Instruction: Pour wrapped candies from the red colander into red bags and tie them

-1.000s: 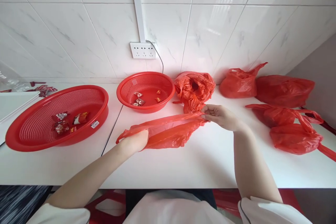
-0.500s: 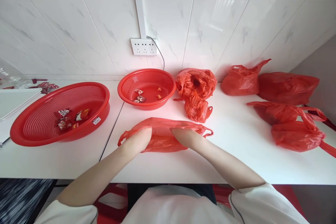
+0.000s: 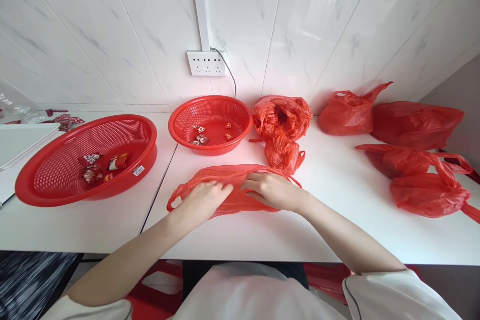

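Observation:
A thin red plastic bag (image 3: 236, 204) lies flattened on the table in front of me, its mouth spread and a handle loop at its left end. My left hand (image 3: 205, 199) is over the left part of the bag, fingers loosely bent and thumb apart, nothing seen in it. Over the right part is my right hand (image 3: 270, 190), open, with its fingers and thumb pointing left and separated. Behind the bag stands a round red basket (image 3: 215, 151) holding a few small wrapped snacks (image 3: 201, 139).
To the left, a larger red basket (image 3: 90, 135) contains several snack packets (image 3: 92, 174). Crumpled red bags (image 3: 283, 120) sit by the wall, and several filled red bags (image 3: 347, 115) stand at right. A power strip (image 3: 206, 63) is on the tiled wall.
Both hands have come up out of the bag's mouth, so their fingers now show above it. The bag has sunk a little flatter. The baskets have stayed put.

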`<state>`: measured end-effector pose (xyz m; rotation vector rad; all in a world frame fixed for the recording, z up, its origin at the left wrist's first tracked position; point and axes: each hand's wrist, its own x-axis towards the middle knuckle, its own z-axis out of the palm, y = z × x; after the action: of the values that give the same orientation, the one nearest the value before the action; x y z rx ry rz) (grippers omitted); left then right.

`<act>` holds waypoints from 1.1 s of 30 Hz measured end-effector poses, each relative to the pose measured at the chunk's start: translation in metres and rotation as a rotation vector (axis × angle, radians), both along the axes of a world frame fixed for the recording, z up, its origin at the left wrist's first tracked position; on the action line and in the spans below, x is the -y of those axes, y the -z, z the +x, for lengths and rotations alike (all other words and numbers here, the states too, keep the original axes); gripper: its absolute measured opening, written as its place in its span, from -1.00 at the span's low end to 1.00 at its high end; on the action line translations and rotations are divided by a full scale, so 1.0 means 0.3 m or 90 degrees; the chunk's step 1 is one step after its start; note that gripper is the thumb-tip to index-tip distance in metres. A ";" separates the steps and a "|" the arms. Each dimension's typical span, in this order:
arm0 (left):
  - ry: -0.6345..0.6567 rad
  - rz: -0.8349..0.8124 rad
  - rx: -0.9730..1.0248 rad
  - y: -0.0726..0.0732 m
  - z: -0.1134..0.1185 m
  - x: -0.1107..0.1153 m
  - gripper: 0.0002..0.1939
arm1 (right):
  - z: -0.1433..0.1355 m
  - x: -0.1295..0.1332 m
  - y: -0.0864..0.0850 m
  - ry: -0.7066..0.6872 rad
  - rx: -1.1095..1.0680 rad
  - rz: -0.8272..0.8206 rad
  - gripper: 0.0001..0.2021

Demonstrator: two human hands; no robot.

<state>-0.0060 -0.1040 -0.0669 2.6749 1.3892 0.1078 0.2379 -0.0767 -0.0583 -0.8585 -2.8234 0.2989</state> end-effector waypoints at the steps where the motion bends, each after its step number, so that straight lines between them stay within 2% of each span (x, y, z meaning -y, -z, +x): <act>1: 0.058 0.054 -0.064 -0.017 0.012 0.001 -0.60 | -0.007 0.013 -0.005 0.024 0.002 0.049 -0.79; 4: 0.134 0.144 -0.170 -0.046 0.030 -0.017 -0.53 | -0.032 0.029 0.010 0.177 0.085 0.153 -0.75; 6: 0.141 0.139 -0.187 -0.041 0.026 -0.034 -0.46 | -0.043 0.014 0.039 0.257 0.133 0.181 -0.76; 7: 0.138 0.117 -0.185 -0.033 0.020 -0.042 -0.40 | -0.044 0.000 0.055 0.275 0.147 0.177 -0.69; 10: 0.115 0.000 -0.163 -0.003 -0.004 -0.061 -0.10 | -0.030 -0.049 0.099 0.267 0.184 0.073 -0.17; 12: 0.088 -0.082 -0.148 0.011 -0.022 -0.073 0.05 | -0.012 -0.078 0.120 0.233 0.207 -0.021 0.00; 15: 0.045 -0.173 -0.116 0.019 -0.048 -0.101 0.10 | 0.013 -0.113 0.139 0.186 0.220 -0.119 -0.05; 20: -0.022 -0.271 -0.045 0.020 -0.085 -0.167 -0.06 | 0.022 -0.162 0.162 0.160 0.228 -0.192 -0.40; 24: -0.045 -0.319 0.016 0.041 -0.110 -0.201 -0.23 | 0.010 -0.176 0.180 0.167 0.212 -0.172 -0.36; 26: -0.058 -0.331 0.049 0.063 -0.126 -0.211 -0.23 | 0.005 -0.175 0.186 0.166 0.202 -0.160 -0.30; 30: -0.045 -0.349 0.232 0.110 -0.161 -0.228 -0.21 | 0.005 -0.169 0.196 0.164 0.187 -0.143 -0.26; 33: -0.088 -0.432 0.429 0.119 -0.172 -0.243 -0.35 | 0.005 -0.163 0.193 0.171 0.162 -0.133 -0.30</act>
<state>-0.0575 -0.0312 -0.1027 1.7509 1.1089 0.4191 0.2396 -0.0279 -0.1160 -1.3959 -2.8878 0.4812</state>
